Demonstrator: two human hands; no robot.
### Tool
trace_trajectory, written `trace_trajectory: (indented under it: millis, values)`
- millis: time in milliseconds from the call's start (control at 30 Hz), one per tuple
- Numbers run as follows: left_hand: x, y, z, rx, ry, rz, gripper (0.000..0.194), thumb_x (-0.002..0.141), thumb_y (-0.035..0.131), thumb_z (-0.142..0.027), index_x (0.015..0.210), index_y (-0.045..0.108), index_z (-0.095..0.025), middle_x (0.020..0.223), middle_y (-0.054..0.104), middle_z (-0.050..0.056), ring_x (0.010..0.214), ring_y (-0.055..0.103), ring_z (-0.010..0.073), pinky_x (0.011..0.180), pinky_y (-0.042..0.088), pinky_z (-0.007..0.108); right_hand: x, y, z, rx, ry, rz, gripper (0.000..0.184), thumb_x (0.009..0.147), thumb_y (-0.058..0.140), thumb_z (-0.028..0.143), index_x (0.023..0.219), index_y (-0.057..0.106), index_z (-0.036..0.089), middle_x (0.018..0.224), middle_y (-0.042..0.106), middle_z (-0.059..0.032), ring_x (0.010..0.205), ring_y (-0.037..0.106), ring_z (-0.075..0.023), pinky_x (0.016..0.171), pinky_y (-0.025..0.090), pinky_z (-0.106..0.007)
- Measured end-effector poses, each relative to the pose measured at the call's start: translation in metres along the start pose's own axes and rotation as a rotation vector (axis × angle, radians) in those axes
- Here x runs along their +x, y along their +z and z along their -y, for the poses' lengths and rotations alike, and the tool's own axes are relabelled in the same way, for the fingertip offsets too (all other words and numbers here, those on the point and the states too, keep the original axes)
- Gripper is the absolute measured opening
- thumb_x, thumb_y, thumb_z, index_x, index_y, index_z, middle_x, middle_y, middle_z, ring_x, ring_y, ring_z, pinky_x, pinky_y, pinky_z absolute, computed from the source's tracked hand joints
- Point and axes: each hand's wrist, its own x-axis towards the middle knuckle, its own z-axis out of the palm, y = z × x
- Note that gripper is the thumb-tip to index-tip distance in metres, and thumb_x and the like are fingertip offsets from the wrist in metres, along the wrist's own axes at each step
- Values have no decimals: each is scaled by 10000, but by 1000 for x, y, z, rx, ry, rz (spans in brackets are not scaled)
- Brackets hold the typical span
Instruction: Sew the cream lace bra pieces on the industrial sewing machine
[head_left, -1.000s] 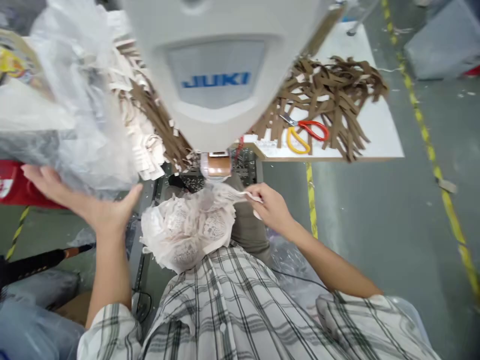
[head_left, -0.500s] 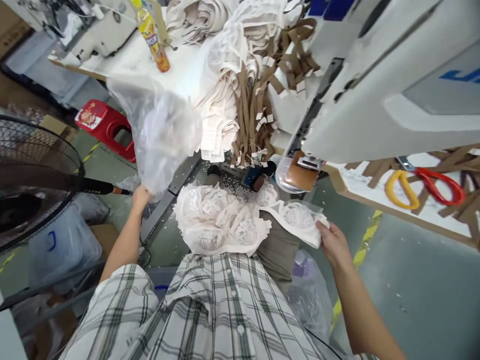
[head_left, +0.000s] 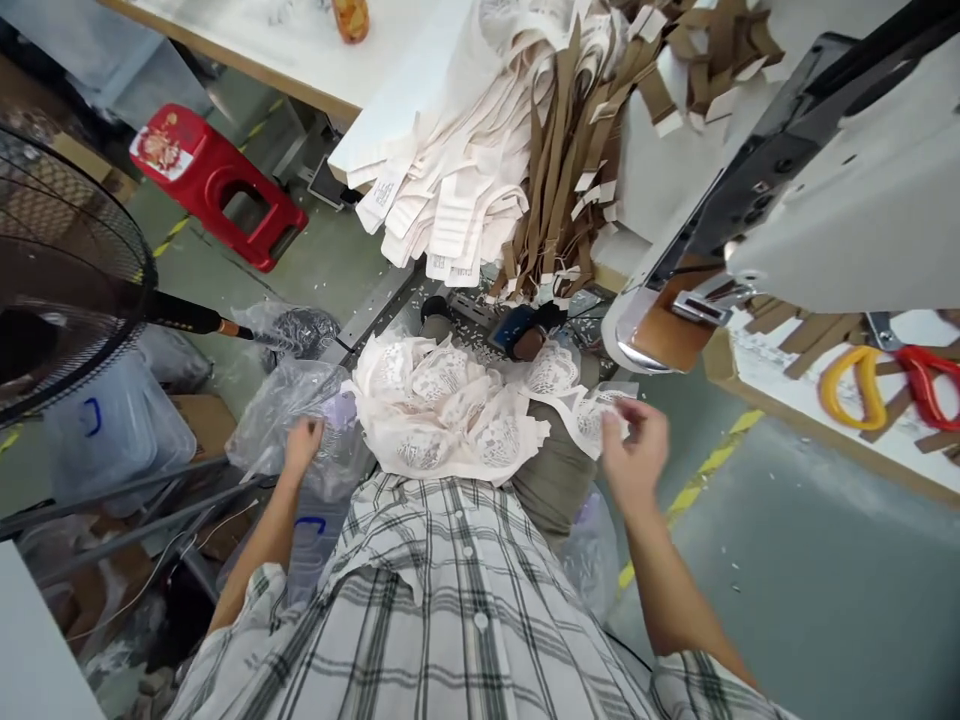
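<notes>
Grip of the right hand (head_left: 636, 452): thumb and forefinger bent at the outer edge of a loose lace bra (head_left: 595, 416); cannot tell if pinched on it or just letting go. Left hand (head_left: 304, 442): fingers curled at a clear plastic bag (head_left: 270, 415), low beside the lap; whether clamped on the film, unclear.

Loose bra lies over the right thigh, its inner end close against a heaped bundle of lace bras (head_left: 446, 410) in the lap. Step in hand, as I judge it: handling one piece at the right while the bag is kept to the left. Next move, my reading: a sure pinch on the free edge, bundle undisturbed.

In the way: machine head (head_left: 840, 235), its rounded nose just beyond the right hand, limiting any upward lift. Pale bands (head_left: 457, 185) and brown strips (head_left: 559, 170) overhang the front tabletop. Scissors (head_left: 855, 388) at right, partly cut off. Red stool (head_left: 217, 190) and fan (head_left: 67, 270) leftward, apart.
</notes>
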Motion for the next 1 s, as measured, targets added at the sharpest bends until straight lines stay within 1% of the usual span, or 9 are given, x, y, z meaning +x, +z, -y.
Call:
trace_trajectory:
  millis: [67,167,333,467,533,667,733,867,1000]
  values:
    - [-7,8,-14,16,54,-2,243,963,559,-405,1008,648,-183,998,665,80,930,631,231,820,518,377,-9,8,43,59,-236,291,288,926,570,424,1094,627,198,1119,656,-136,1080,622,-282,989,494,-485]
    - [-29,15,-45,44,397,89,216,866,671,-423,864,626,-212,888,654,62,852,599,244,750,454,366,-23,24,95,103,-446,708,325,956,578,432,1203,612,224,1207,659,-140,1158,611,-295,987,506,-490]
    - [-66,-11,-111,-97,838,216,293,963,501,-278,677,495,-213,653,536,12,653,521,166,640,415,319,-36,52,136,108,-660,936,805,802,732,615,1428,493,168,1423,553,-206,1316,515,-347,1069,447,-498]
    - [-56,-38,-173,-386,1074,186,94,943,545,-197,863,593,-207,949,633,71,930,599,195,828,486,350,-24,36,155,35,-758,1180,418,891,648,575,1030,711,187,881,741,-73,774,665,-222,697,487,-318]
    - [-37,-33,-203,-406,1002,212,100,915,625,-292,981,632,-218,1083,632,99,1068,583,239,915,484,385,-16,7,164,57,-765,1133,386,974,546,524,865,716,195,730,710,-30,636,614,-170,616,418,-281]
    - [-6,7,-251,-490,685,937,299,896,625,-516,906,645,-217,804,626,36,740,606,187,667,507,301,-9,-67,167,126,-657,889,372,970,557,506,834,713,197,773,724,-40,653,614,-164,619,406,-278]
    - [-1,26,-266,-552,518,1133,371,880,621,-571,820,627,-205,725,592,15,616,546,145,577,457,270,-9,-95,159,126,-569,848,370,947,590,517,794,699,198,710,694,-27,603,578,-151,593,401,-274]
    - [-8,42,-292,-491,483,1169,385,857,651,-566,783,630,-188,653,545,-4,551,466,112,516,367,242,-12,-124,132,92,-378,868,405,947,582,518,719,681,198,638,642,-12,554,535,-143,567,410,-268]
    - [-28,38,-323,-353,838,952,352,942,564,-465,760,659,-179,655,576,2,575,480,115,531,347,237,0,-131,110,63,-151,714,471,819,706,611,1108,699,239,1029,728,-66,890,672,-254,735,515,-329]
